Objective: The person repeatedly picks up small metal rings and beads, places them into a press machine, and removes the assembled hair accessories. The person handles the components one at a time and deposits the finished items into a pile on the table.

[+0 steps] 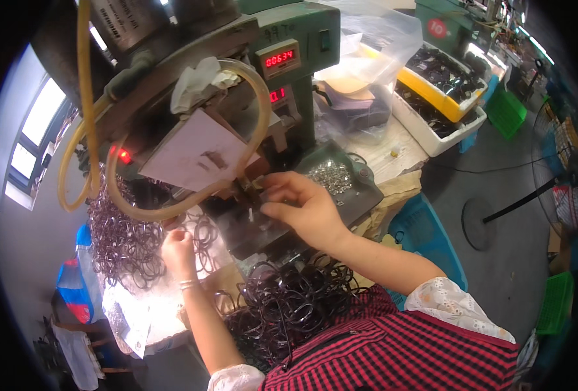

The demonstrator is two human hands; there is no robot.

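- Upper centre: the machine (315, 58), with a window (38, 120) far to its left.
- Left of centre: a ring heap (123, 244) on the worktop (155, 306), the left hand (179, 251) just right of it.
- Centre: the right hand (305, 208), left of a tray (369, 194) with small parts (331, 176) in it.
- Lower centre: a second ring heap (295, 300) before the person's torso.
- Right of centre: a basin (435, 241) below the tray.
- Upper right: one box (432, 98) atop another (426, 135), right of a plastic bag (361, 98).
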